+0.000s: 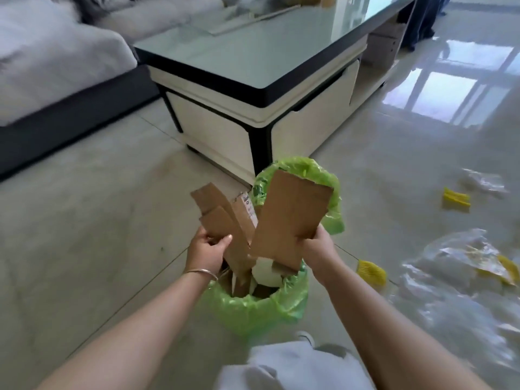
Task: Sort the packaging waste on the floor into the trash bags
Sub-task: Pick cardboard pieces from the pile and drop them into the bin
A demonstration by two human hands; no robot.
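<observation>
Flat brown cardboard pieces, grasped by the left hand and right hand, could be snagged on the near green bag's crowded mouth, tearing it.

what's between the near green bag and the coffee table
A second green bag, partly hidden by the cardboard in the right hand; head view.

Coffee table: glass top, black edge band, cream side panels, black corner legs. Stands on glossy pale floor tiles. Grey sofa with dark base at upper left, near table. Window reflection on tiles at right.
</observation>
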